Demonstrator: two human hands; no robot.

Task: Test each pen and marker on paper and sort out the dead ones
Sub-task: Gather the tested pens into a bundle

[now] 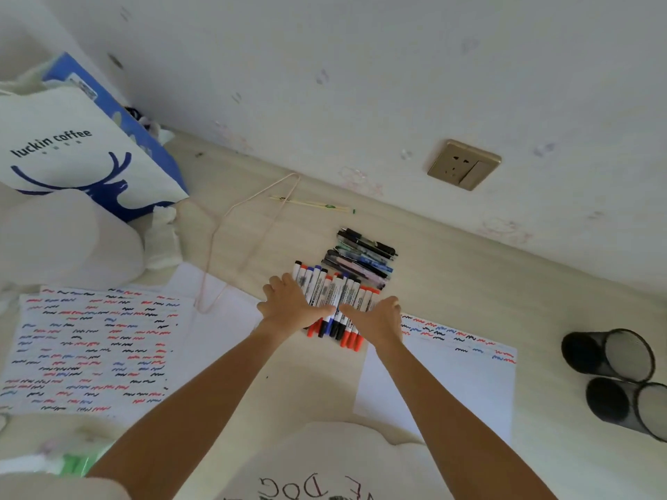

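Observation:
A row of several white markers (334, 292) with red, blue and black caps lies side by side on the table. Behind them sits a pile of dark pens (364, 256). My left hand (288, 304) lies flat against the left side of the marker row, fingers straight. My right hand (379, 317) presses the row's right side the same way, so the markers are squeezed between both palms. A sheet covered in red, blue and black squiggles (90, 351) lies at the left. Another sheet (451, 384) with a few squiggles along its top lies at the right.
Two black mesh pen cups (613, 359) lie on their sides at the right edge. A luckin coffee bag (83, 153) stands at the back left. A thin wire hanger (249, 243) and chopsticks (310, 203) lie near the wall, which has a socket (463, 166).

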